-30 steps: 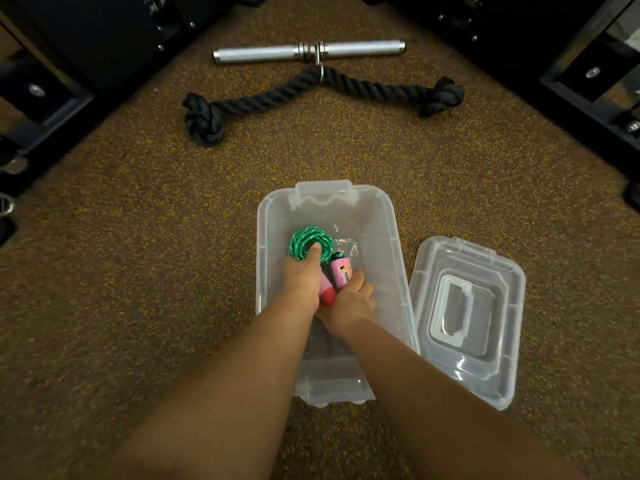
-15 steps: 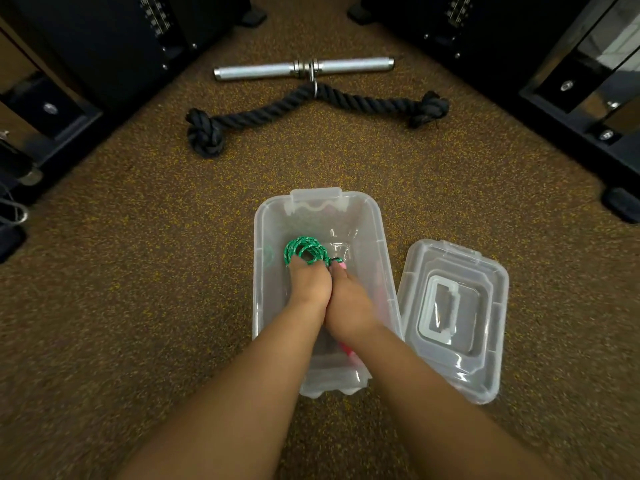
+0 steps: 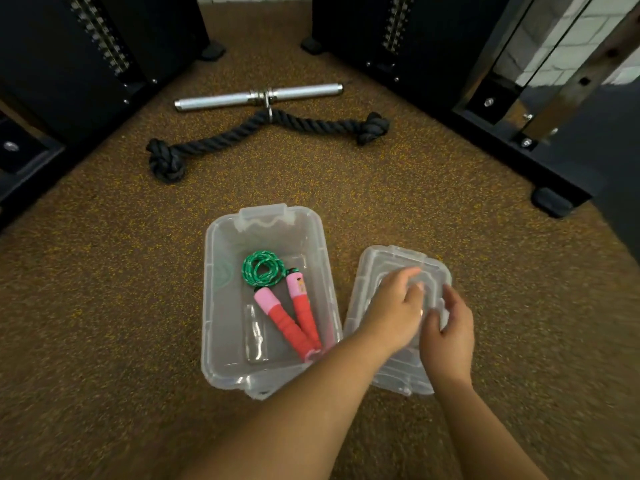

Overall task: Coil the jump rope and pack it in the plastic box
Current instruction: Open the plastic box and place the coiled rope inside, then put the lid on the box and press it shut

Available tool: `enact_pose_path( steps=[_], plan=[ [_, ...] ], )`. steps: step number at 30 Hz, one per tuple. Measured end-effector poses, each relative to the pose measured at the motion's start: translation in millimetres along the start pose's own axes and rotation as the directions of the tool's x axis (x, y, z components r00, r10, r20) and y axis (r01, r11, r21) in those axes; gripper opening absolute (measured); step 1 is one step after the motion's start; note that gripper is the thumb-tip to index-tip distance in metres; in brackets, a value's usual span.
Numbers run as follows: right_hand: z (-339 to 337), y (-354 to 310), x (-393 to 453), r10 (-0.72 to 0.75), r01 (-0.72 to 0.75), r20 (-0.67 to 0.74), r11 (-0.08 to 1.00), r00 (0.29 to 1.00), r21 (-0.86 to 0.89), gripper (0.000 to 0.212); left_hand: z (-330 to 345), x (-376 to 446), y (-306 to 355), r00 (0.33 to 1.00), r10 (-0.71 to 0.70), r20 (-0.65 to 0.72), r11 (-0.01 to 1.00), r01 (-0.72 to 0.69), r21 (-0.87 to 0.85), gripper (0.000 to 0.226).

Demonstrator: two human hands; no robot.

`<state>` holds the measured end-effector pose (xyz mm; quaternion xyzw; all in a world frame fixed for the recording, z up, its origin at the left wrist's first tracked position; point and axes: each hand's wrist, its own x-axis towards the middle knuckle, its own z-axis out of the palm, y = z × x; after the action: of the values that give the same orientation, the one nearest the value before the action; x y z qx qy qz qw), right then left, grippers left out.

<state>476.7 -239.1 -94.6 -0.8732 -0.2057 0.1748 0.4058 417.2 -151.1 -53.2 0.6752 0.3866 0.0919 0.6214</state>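
Observation:
The jump rope lies inside the clear plastic box on the floor: its green cord is coiled toward the far end, and the two red-and-pink handles lie side by side pointing toward me. Neither hand touches it. To the right of the box lies the clear lid, flat on the floor. My left hand hovers over or rests on the lid's middle with fingers spread. My right hand is over the lid's right part, fingers curled and apart; whether it grips the lid is unclear.
A black knotted rope attachment and a silver bar handle lie on the brown speckled floor beyond the box. Black gym machine frames stand left and right, with a rubber foot at the right.
Both hands have let go of the jump rope, left the box and moved right onto the lid. The rope now lies alone in the box. The view has tilted up.

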Motion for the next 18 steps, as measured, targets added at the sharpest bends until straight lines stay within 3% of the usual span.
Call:
enact_pose_path(
  steps=[3, 7, 12, 18],
  plan=[
    [-6, 42, -7, 0.169, -0.165, 0.041, 0.981, 0.985, -0.099, 0.049, 22, 3, -30, 0.975, -0.216, -0.045, 0.964, 0.221, 0.149, 0.052],
    [-3, 65, -17, 0.337, -0.319, 0.098, 0.934, 0.936, -0.159, 0.053, 29, -2, -59, 0.846, -0.502, -0.18, 0.799, 0.534, 0.277, 0.074],
    [6, 68, -16, 0.388, -0.373, 0.111, 0.918, 0.915, -0.135, 0.059, 24, -4, -70, 0.768, -0.606, -0.209, 0.719, 0.641, 0.27, 0.085],
    [26, 73, -14, 0.467, -0.464, 0.092, 0.884, 0.879, -0.055, 0.064, 25, -2, -67, 0.748, -0.638, -0.183, 0.715, 0.663, 0.22, 0.087]
  ],
)
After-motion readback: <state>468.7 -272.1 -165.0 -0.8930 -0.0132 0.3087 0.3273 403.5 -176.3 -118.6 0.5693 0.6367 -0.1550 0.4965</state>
